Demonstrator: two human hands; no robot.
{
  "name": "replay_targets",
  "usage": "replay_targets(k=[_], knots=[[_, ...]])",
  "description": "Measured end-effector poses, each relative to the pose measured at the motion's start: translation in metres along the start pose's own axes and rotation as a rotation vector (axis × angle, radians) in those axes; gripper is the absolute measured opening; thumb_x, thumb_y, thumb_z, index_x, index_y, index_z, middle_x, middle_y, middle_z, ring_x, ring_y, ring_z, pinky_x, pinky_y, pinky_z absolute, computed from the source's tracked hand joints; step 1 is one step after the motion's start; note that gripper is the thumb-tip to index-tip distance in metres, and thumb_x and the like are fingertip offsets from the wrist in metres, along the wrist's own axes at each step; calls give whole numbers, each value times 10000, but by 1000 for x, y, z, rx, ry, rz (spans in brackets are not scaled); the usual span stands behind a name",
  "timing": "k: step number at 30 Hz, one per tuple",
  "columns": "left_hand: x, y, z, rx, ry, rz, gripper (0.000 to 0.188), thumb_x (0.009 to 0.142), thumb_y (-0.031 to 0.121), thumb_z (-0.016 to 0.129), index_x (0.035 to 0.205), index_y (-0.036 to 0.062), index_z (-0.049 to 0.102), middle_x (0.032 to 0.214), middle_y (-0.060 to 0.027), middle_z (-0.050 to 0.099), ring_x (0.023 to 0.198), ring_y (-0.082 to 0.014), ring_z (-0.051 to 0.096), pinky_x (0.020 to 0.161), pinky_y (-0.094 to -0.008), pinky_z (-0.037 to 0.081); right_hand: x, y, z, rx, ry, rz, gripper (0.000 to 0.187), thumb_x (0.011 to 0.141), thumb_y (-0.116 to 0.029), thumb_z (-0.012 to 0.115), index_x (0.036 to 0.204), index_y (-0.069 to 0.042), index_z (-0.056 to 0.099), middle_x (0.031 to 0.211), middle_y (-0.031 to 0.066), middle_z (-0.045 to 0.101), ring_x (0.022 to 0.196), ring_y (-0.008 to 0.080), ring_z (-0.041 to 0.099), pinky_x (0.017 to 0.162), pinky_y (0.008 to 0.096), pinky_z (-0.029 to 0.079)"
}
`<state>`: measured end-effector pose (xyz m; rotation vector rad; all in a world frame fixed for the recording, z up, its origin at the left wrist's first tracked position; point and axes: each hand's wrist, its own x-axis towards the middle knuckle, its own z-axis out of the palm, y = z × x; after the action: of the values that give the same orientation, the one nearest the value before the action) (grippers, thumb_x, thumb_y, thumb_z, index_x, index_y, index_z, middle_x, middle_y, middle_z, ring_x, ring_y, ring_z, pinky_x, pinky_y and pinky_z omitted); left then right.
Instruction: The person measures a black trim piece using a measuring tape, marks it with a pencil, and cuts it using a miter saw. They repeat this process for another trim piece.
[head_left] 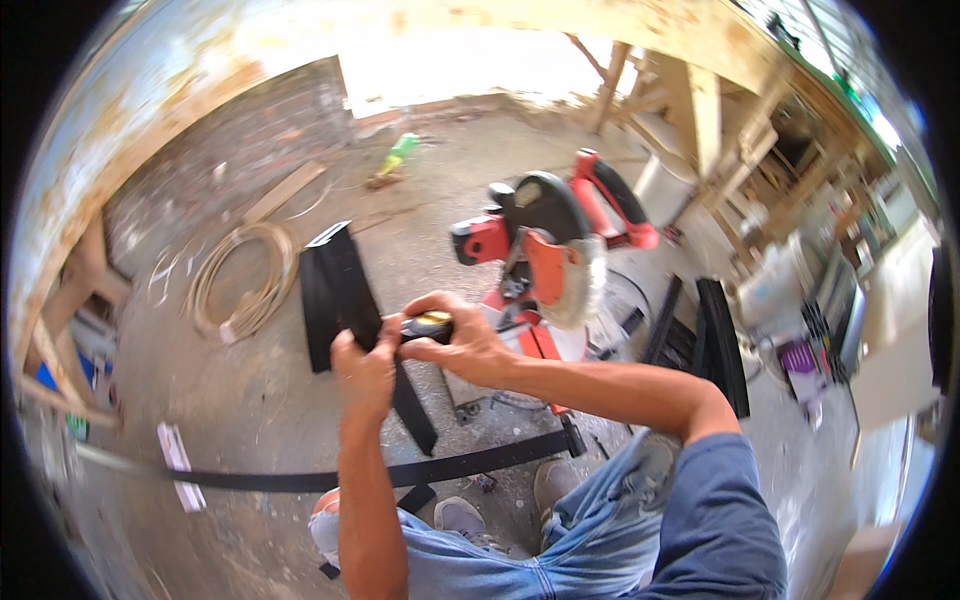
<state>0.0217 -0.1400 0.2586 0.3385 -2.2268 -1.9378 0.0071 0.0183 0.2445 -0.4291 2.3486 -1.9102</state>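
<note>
My right hand (465, 345) is closed around a small black and yellow tape measure (432, 320). My left hand (362, 375) is right beside it, thumb and fingers drawn together near the tape measure's left end; what they pinch is hidden. Just beyond my hands lie black profiles (335, 285), side by side on the floor. A narrower black strip (412, 412) extends from below my left hand toward my feet. Across the floor in front of my shoes runs a long black bar (390, 477).
A red and black miter saw (545, 250) stands ahead to the right. More black profiles (715, 335) lie right of it. On the left are a coil of tan hose or cable (240, 280) and a wooden board (285, 192). A green bottle (403, 148) lies farther off.
</note>
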Motion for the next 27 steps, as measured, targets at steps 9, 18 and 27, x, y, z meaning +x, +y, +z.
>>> replay_targets(k=[9, 18, 27], knots=[[29, 9, -75, -193, 236, 88, 263, 888, 222, 776, 801, 34, 613, 686, -32, 583, 577, -141, 560, 558, -296, 425, -22, 100, -35, -257, -413, -13, 558, 952, -279, 637, 1383, -99, 332, 1370, 238, 418, 1344, 408, 394, 1119, 472, 331], [45, 10, -119, -555, 496, -54, 456, 856, 421, 790, 953, 30, 575, 759, -64, 566, 634, -190, 576, 564, -355, 489, -37, 168, -85, -110, -733, 380, 418, 986, -318, 616, 1329, -156, 441, 1216, 115, 473, 1127, 238, 504, 757, 384, 623], [37, 31, -97, -1030, 363, 25, 481, 895, 570, 666, 1123, 146, 653, 1024, 1, 665, 915, -175, 631, 815, -370, 532, -24, 80, -62, 4, -791, 382, 410, 1010, -354, 588, 1348, -150, 481, 1157, 74, 518, 1044, 159, 525, 746, 320, 589]])
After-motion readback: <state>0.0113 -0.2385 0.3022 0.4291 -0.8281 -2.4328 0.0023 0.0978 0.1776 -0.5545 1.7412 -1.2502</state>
